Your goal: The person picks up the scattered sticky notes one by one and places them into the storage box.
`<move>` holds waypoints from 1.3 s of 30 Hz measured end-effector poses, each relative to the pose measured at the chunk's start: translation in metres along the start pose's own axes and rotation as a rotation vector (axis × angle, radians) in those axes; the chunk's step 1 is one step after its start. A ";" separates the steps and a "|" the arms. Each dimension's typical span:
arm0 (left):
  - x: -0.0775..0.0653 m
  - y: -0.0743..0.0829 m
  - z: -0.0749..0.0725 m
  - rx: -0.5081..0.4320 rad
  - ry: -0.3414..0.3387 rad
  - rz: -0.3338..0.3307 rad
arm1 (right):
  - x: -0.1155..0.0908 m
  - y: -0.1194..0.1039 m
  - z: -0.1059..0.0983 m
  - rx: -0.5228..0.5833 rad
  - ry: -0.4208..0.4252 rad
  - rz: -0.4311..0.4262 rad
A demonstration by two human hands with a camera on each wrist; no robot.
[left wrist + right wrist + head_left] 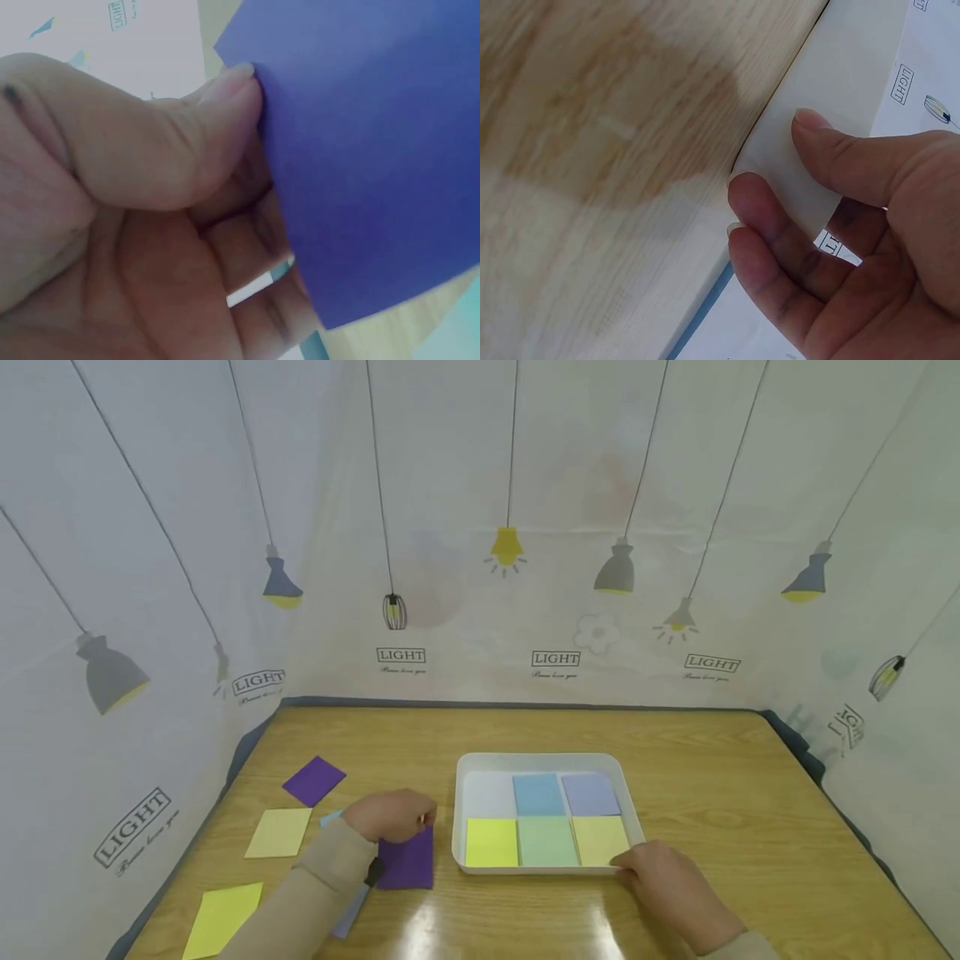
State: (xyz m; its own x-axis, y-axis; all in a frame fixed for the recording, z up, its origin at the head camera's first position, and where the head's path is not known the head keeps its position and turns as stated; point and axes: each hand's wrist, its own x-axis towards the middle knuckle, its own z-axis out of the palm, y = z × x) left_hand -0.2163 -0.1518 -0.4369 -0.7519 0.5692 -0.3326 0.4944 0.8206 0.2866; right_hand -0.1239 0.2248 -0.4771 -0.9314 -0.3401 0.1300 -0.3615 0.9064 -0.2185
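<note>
Hands (390,816) (671,885), wooden tabletop (712,777), lamp-printed sheeting (465,652)

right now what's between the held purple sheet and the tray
In the head view, only bare tabletop shows between the purple sheet and the white tray.

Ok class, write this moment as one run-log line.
left hand: pinches square purple paper sheet | right hand: holds white rectangular tray, near right corner | tray: five coloured paper squares, back left bare
</note>
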 end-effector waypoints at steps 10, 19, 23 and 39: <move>0.012 0.007 -0.016 0.017 0.058 0.036 | 0.000 0.003 0.000 0.001 0.005 -0.040; 0.028 0.028 -0.030 0.005 0.071 0.013 | -0.001 0.002 -0.002 0.012 0.019 -0.053; 0.037 0.039 -0.034 -0.012 0.049 -0.046 | 0.000 0.001 -0.003 0.019 0.018 -0.048; 0.061 0.054 -0.030 -0.060 0.068 -0.053 | -0.002 -0.001 0.003 0.000 0.044 0.000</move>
State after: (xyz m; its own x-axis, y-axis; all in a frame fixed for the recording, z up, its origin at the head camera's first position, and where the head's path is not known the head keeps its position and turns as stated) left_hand -0.2485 -0.0740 -0.4149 -0.8054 0.5183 -0.2877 0.4274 0.8440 0.3239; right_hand -0.1220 0.2232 -0.4804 -0.9287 -0.3285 0.1723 -0.3612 0.9066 -0.2183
